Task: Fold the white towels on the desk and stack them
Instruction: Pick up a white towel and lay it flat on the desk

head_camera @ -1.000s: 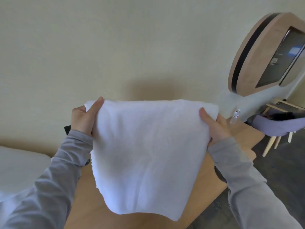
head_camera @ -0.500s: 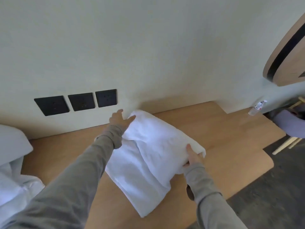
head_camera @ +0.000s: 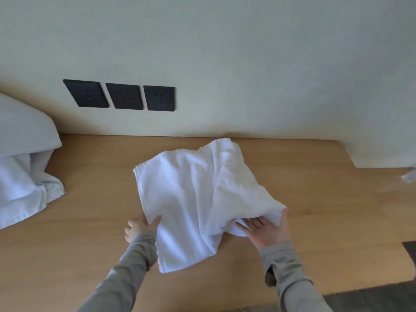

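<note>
A white towel (head_camera: 193, 199) lies rumpled and partly folded on the wooden desk (head_camera: 326, 210), its far corner close to the wall. My left hand (head_camera: 140, 228) is at the towel's near left edge, thumb on top of the cloth, pinching that edge. My right hand (head_camera: 267, 231) is at the towel's right corner with the palm turned up. Its fingers are straight and slipped under the bunched fold, the thumb lying alongside it. The towel's near end reaches toward my left sleeve.
A heap of white linen (head_camera: 24, 172) covers the desk's left end. Three black wall sockets (head_camera: 123, 96) sit above the desk. A small pale object (head_camera: 409, 176) lies at the right edge. The desk's front edge borders dark floor (head_camera: 382, 298) at lower right.
The towel went from held up in the air to lying on the desk. Both hands slid from its far and right corners to its near edge, and the view tilted down.
</note>
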